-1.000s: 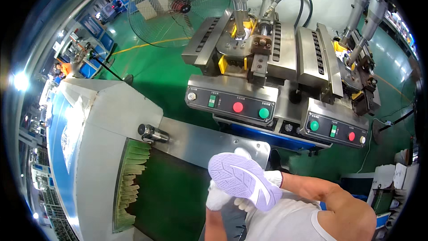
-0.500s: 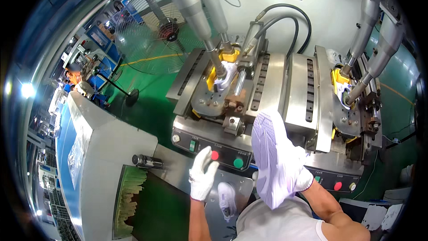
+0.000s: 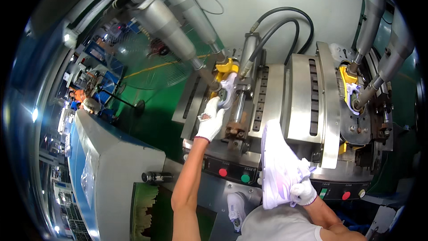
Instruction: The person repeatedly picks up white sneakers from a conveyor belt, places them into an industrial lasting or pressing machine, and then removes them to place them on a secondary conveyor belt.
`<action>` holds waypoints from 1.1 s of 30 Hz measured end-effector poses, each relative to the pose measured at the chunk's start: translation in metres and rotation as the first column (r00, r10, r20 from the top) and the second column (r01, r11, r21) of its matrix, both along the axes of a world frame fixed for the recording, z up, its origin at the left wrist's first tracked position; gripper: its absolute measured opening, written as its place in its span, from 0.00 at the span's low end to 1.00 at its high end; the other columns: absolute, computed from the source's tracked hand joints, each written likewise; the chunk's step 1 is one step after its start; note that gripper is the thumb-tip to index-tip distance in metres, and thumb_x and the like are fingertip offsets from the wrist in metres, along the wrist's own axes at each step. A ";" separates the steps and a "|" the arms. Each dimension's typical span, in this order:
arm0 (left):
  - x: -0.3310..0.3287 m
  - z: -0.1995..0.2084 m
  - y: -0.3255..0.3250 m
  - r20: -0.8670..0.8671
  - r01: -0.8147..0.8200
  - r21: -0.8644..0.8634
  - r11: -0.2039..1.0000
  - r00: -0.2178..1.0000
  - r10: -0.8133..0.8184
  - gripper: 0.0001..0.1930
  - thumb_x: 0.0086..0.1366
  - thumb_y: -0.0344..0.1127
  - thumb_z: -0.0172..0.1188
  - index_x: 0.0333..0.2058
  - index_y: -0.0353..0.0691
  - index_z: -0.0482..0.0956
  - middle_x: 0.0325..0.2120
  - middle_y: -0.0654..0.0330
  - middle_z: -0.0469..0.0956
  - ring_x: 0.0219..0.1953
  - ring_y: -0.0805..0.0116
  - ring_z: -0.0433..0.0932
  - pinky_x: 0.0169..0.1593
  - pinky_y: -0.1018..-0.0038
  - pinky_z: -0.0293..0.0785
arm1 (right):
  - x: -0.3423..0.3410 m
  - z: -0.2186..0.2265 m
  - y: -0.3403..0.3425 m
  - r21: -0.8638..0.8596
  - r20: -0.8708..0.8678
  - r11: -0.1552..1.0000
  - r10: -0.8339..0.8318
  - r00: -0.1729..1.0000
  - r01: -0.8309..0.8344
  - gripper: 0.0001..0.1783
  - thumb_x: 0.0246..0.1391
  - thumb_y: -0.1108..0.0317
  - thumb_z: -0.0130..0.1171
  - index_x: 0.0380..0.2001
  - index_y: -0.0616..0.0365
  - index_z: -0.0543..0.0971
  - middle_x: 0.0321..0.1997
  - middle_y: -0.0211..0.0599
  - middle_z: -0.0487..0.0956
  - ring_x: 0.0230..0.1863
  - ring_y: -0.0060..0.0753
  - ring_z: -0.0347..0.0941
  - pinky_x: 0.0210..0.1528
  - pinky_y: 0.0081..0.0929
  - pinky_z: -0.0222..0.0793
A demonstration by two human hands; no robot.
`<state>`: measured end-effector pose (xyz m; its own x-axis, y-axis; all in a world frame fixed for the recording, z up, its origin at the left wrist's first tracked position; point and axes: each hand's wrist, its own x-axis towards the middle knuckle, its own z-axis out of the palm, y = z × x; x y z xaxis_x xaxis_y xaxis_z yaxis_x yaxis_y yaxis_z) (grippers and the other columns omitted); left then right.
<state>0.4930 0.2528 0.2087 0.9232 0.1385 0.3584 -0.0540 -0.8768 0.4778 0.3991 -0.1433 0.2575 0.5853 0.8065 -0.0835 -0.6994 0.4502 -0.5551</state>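
Observation:
My right hand (image 3: 304, 192), in a white knitted glove, is closed on a lavender sneaker (image 3: 281, 169) in front of the machine, its toe pointing away from me and its side facing up. My gloved left hand (image 3: 210, 119) reaches over the left station, fingers apart, close to a lavender shoe (image 3: 230, 90) clamped there under metal press rods. Whether its fingertips touch that shoe, I cannot tell. Another pale sneaker (image 3: 236, 209) lies on the metal shelf near my body. In the right station sits a further lavender shoe (image 3: 354, 98), partly hidden by a rod and yellow clamp.
A steel double-station press (image 3: 305, 102) spans the front. Its control panel (image 3: 232, 172) has red and green buttons. Thick black hoses (image 3: 294, 13) arch behind. A dark cylinder (image 3: 157, 177) lies on the ledge at left, beside a grey-white housing (image 3: 120, 165). A caged fan stands farther back.
My left hand has moved forward from beside the panel buttons to the left station's shoe. The sneaker in my right hand has turned from sole-facing to side-facing. The view has shifted slightly.

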 end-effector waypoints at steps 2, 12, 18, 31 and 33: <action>0.029 -0.012 0.003 -0.074 -0.061 0.015 0.998 0.995 0.062 0.27 0.68 0.34 0.59 0.64 0.32 0.66 0.60 0.39 0.70 0.63 0.42 0.69 0.67 0.60 0.64 | -0.002 -0.006 -0.011 -0.053 0.006 0.998 -0.017 1.000 0.017 0.54 0.42 0.65 0.75 0.70 0.66 0.59 0.64 0.49 0.73 0.64 0.44 0.72 0.66 0.40 0.68; 0.147 -0.056 0.025 -0.230 -0.345 0.235 0.909 0.889 0.397 0.28 0.65 0.53 0.60 0.54 0.36 0.71 0.47 0.37 0.76 0.49 0.36 0.79 0.52 0.51 0.75 | -0.025 0.005 -0.056 -0.443 0.100 0.876 -0.165 0.981 0.193 0.53 0.46 0.69 0.73 0.73 0.67 0.57 0.67 0.39 0.68 0.66 0.32 0.65 0.69 0.32 0.58; 0.120 0.018 0.027 -0.212 -0.246 0.136 0.960 0.939 0.271 0.40 0.53 0.53 0.70 0.61 0.38 0.69 0.56 0.40 0.75 0.58 0.42 0.75 0.61 0.54 0.71 | -0.024 -0.002 -0.041 -0.475 0.003 0.827 -0.341 0.940 0.302 0.48 0.47 0.78 0.64 0.71 0.61 0.55 0.54 0.42 0.76 0.35 0.27 0.71 0.32 0.23 0.67; -0.281 0.026 -0.034 0.011 -0.498 -0.343 0.796 0.846 0.534 0.37 0.54 0.29 0.72 0.62 0.32 0.68 0.53 0.47 0.74 0.52 0.54 0.78 0.56 0.64 0.75 | 0.106 -0.005 0.222 -0.245 0.063 0.936 -0.244 0.968 0.252 0.25 0.52 0.78 0.65 0.53 0.52 0.72 0.44 0.33 0.79 0.47 0.33 0.79 0.51 0.33 0.78; -0.346 -0.012 -0.044 -0.215 -0.690 -0.291 0.663 0.722 0.657 0.38 0.53 0.34 0.74 0.62 0.33 0.68 0.52 0.46 0.73 0.53 0.49 0.76 0.55 0.60 0.74 | 0.148 -0.026 0.292 -0.180 -0.033 0.974 -0.146 0.989 0.138 0.19 0.51 0.79 0.66 0.44 0.50 0.76 0.40 0.33 0.79 0.43 0.34 0.80 0.47 0.33 0.78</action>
